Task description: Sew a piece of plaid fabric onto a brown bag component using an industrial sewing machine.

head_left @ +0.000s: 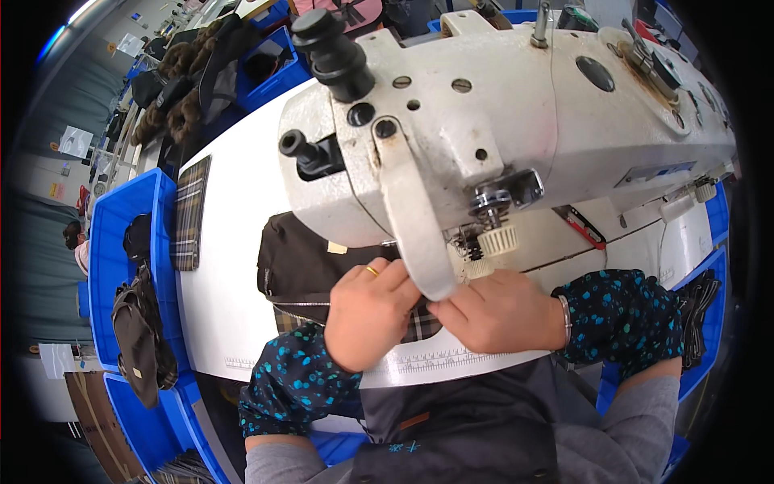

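Note:
A dark brown fabric piece (300,254) with a metal zipper (302,304) and a plaid lining (421,326) lies on the white table under the head of a sewing machine (476,121). My left hand (373,310), with a ring on one finger, is closed on this piece beside the zipper. Close by on the right, my right hand (504,313) has its fingers curled in at the edge of the plaid part. The white lever (415,218) of the machine hangs between me and the fingertips. It hides them in part, along with the needle area.
Blue bins (101,234) at the left hold dark fabric pieces (141,331). Folded plaid cloth (191,214) lies at the table's left edge. Behind the right hand is a red-and-black cutter (582,227). A ruler strip (435,360) runs along the front edge.

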A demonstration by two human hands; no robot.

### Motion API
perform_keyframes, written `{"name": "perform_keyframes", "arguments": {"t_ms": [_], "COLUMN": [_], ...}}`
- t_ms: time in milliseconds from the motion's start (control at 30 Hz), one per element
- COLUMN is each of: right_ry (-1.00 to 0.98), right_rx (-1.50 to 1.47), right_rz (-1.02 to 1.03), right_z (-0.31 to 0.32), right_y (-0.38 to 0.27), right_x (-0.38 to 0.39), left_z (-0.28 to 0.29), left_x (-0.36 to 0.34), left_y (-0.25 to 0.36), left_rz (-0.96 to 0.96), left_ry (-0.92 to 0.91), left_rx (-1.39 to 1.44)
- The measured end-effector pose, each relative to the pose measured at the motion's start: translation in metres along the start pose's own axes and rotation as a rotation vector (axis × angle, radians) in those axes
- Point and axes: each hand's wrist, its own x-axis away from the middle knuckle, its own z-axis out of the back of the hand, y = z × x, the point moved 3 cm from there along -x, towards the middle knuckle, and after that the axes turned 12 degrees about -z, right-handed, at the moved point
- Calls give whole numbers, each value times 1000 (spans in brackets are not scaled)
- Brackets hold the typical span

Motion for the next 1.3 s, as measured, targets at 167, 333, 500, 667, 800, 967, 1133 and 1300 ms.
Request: {"name": "perform_keyframes", "arguments": {"t_ms": [167, 333, 500, 667, 800, 967, 1133, 1300], "right_ry": [40, -14, -1, -4, -34, -51, -78, -53], "right_rx": [-31, 97, 149, 157, 116, 64, 57, 119], "right_rz": [37, 144, 164, 169, 144, 135, 140, 118], "right_z": [1, -4, -4, 0, -2, -3, -6, -10], "right_y": [-16, -17, -19, -22, -25, -27, -26, -22], "right_x": [4, 7, 6, 7, 10, 11, 12, 9], "left_z": [14, 16, 16, 2, -1, -6, -12, -13], "left_x": [4, 5, -2, -2, -1, 2, 2, -5], "left_y": [-39, -34, -4, 11, 14, 13, 15, 5], "left_rz": [236, 271, 28, -21, -21, -67, -100, -99], "left_ry": [267, 237, 229, 147, 112, 125, 109, 169], "left_rx": [385, 439, 147, -54, -94, -94, -152, -169]}}
